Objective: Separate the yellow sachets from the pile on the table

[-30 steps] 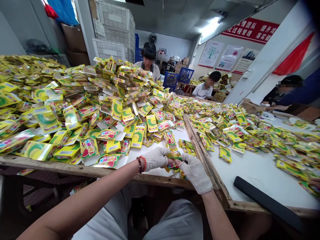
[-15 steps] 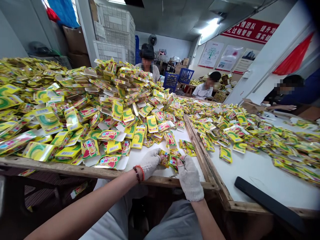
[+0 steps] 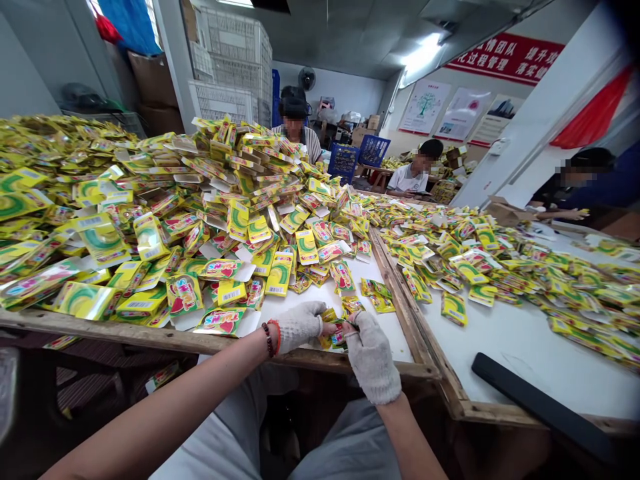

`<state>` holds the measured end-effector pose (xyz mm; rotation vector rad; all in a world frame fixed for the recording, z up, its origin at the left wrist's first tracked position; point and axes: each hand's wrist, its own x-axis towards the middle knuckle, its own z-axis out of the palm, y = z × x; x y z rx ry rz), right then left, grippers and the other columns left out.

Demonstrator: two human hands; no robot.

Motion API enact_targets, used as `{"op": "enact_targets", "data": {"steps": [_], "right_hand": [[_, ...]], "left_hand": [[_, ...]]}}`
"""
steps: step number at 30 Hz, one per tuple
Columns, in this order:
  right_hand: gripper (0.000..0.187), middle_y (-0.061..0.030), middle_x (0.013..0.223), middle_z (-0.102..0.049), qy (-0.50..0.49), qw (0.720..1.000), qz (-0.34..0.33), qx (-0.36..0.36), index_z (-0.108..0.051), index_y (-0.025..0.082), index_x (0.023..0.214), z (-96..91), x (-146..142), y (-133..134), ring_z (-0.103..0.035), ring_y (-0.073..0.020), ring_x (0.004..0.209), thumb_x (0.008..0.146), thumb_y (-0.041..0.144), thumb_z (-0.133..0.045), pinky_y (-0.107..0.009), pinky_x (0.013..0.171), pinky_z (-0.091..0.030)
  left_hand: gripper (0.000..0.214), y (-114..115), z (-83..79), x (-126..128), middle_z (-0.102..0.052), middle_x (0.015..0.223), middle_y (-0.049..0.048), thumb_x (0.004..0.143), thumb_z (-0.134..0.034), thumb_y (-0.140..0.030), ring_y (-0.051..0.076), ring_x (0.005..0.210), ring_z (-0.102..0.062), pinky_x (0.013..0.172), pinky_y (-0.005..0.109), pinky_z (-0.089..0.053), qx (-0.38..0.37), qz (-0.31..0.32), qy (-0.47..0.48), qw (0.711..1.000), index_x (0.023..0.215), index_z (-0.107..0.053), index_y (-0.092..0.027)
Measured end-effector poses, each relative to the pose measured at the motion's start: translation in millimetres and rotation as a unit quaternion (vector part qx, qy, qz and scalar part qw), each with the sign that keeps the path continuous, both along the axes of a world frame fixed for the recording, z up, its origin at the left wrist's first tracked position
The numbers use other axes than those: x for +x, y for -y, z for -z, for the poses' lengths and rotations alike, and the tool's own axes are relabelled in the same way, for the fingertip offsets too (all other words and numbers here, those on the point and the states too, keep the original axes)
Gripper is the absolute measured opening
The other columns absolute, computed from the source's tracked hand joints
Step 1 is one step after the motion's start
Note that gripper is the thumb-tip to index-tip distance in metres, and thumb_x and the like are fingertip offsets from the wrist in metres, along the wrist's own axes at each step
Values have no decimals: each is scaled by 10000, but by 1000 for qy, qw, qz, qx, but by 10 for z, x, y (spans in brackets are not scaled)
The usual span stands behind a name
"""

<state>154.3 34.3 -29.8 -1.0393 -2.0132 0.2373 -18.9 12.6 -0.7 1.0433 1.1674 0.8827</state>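
Observation:
Both hands wear white knit gloves and meet at the near edge of the white table [image 3: 300,303]. My left hand [image 3: 300,325] and my right hand [image 3: 369,353] are both closed on a small bunch of yellow and red packets [image 3: 334,333], pinching it between the fingertips just above the wooden rim. A beaded bracelet sits on my left wrist. Loose packets [image 3: 377,297] lie just beyond the hands. A huge heap of yellow-green packets and flat cartons [image 3: 150,213] rises to the left and behind.
A wooden rail [image 3: 395,293] separates this table from a second white table [image 3: 505,340] on the right, strewn with packets. A long black bar [image 3: 540,407] lies near its front edge. Three seated people work farther back. White crates are stacked at the rear.
Both hands have drawn the bunch of packets slightly toward me and down, closer to the table's near rim. The view shifted a little; the heaps have not moved.

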Motion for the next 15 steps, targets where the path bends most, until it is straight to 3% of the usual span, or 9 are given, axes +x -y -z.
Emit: {"op": "enact_targets", "data": {"steps": [5,8,12,15], "right_hand": [[80,-78,890,-608,-39,998,-40,6,-553,193,866,-79,-75,49,-578,-201,853,893,229,-487,-343,815,-483],[95,-82,946,-643,-60,995,-48,-69,-566,196,917,-89,-98,85,-611,-199,873,874,242,-495,-326,812,-497],[349,-81,1125,-658,-19,976,-72,-204,-543,209,1181,-114,-68,102,-625,-218,1020,849,317,-539,-316,857,-499],[319,-71,1048,-694,27,964,-83,-250,-620,213,1111,-135,-36,57,-640,-233,987,842,354,-522,-332,854,-499]], "left_hand": [[287,86,-141,-19,-651,900,15,762,-629,-415,175,828,-580,714,272,-461,125,96,-262,952,955,-605,-204],[256,121,-246,-25,-628,828,-8,723,-651,-378,168,785,-557,678,259,-434,137,98,-314,934,921,-593,-226],[342,124,-292,-16,-611,812,-8,682,-673,-399,159,725,-551,606,244,-399,139,91,-358,919,937,-556,-203],[461,83,-328,-82,-630,862,-6,649,-714,-437,160,739,-580,590,230,-403,141,76,-394,905,995,-516,-206]]}}
